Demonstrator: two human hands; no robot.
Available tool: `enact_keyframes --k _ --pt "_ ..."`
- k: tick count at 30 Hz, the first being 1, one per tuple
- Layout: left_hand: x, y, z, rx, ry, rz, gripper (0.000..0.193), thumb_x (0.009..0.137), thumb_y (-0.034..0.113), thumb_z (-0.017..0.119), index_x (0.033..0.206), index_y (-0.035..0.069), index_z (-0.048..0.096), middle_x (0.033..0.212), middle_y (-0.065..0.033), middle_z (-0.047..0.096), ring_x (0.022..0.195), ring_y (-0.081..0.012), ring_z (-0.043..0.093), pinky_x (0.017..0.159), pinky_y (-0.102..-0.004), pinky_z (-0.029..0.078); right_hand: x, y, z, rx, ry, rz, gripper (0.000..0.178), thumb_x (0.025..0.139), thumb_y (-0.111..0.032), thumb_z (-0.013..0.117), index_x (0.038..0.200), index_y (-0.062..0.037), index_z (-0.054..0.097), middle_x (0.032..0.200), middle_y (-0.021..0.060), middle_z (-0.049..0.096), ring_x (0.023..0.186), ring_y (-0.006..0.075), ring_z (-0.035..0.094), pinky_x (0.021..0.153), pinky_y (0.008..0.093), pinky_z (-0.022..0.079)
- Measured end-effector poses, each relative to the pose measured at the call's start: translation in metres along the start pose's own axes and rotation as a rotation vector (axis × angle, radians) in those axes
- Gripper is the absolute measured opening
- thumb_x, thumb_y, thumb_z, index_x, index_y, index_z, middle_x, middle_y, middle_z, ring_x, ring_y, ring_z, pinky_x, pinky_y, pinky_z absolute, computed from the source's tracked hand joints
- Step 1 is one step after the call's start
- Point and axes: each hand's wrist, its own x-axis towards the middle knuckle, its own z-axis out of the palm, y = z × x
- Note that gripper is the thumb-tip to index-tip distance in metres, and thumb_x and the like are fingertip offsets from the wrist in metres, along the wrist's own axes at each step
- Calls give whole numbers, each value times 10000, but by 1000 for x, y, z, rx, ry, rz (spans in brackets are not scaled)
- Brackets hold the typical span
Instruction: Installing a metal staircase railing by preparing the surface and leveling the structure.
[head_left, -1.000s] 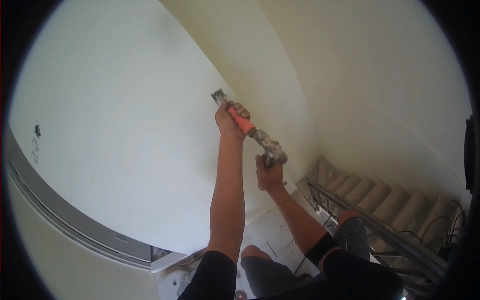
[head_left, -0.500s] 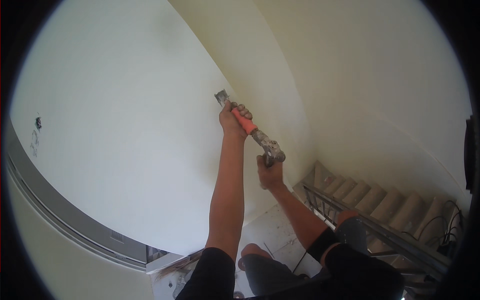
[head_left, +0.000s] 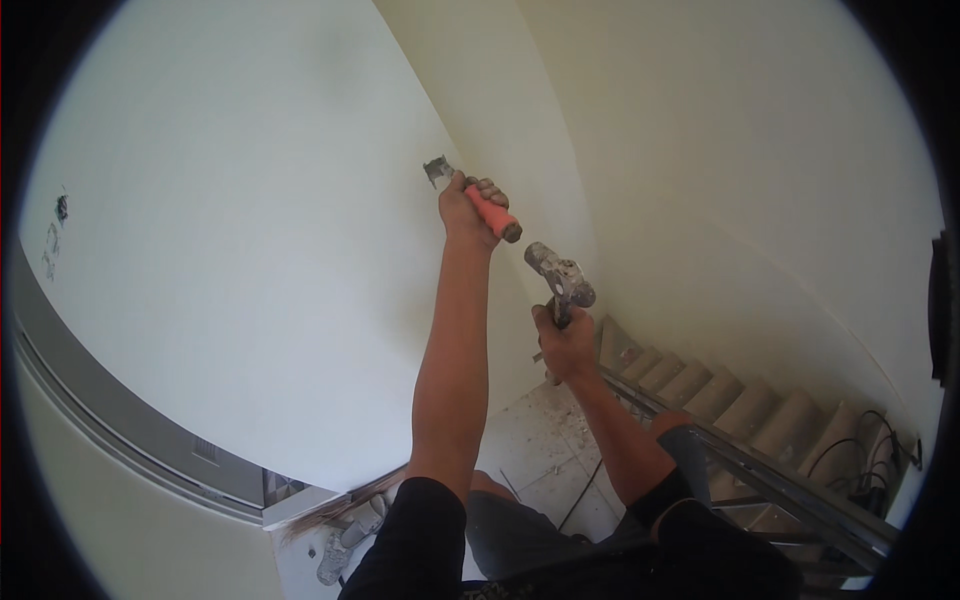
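Note:
My left hand [head_left: 468, 213] is wrapped round the orange-red grip of a chisel [head_left: 492, 212]. The chisel's tip end meets a small rough grey hole [head_left: 437, 168] in the white wall [head_left: 290, 250], close to the wall's corner edge. My right hand [head_left: 568, 343] grips a hammer [head_left: 561, 276] by its handle, just below the head. The hammer's worn, whitish-grey metal head stands a short gap away from the chisel's butt end. Part of the chisel blade is hidden behind my left hand.
Stairs [head_left: 720, 400] with a metal railing [head_left: 740, 455] go down at the right, and black cables [head_left: 865, 460] lie beside them. Rubble bits lie on the tiled floor [head_left: 540, 455]. Another damaged hole [head_left: 62, 207] marks the wall at far left, above a grey frame [head_left: 120, 400].
The hammer head has come away from the chisel's butt, back and to the right, with my right hand. My left hand still holds the chisel at the hole. The view has shifted slightly.

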Motion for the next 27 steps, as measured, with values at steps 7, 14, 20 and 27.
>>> enact_keyframes --k 7,14,20,27 --pt "-1 15 12 -265 42 -102 319 970 317 324 797 55 383 637 -30 435 511 -135 433 472 -256 446 3 -41 -4 -61 -79 -79 321 866 -124 584 592 -9 465 499 -41 406 488 39 343 430 273 289" --pt "6 21 24 -406 -13 -109 262 954 286 298 846 56 362 678 -41 458 554 -160 459 514 -296 454 21 -76 -4 -68 -70 -153 278 871 -113 588 641 -37 453 521 -26 435 472 51 382 425 258 311" --pt "18 17 33 -457 36 -103 222 955 274 282 869 73 316 722 -50 446 585 -180 437 532 -338 431 63 -74 7 -497 -81 -220 283 861 -145 572 630 -59 432 505 11 466 396 85 426 370 269 340" --pt "21 22 31 -491 48 -29 221 952 257 339 841 68 307 732 -64 447 570 -185 426 522 -335 428 59 -83 23 -446 -46 -123 327 849 -171 599 603 -21 443 488 9 438 454 90 388 442 299 337"
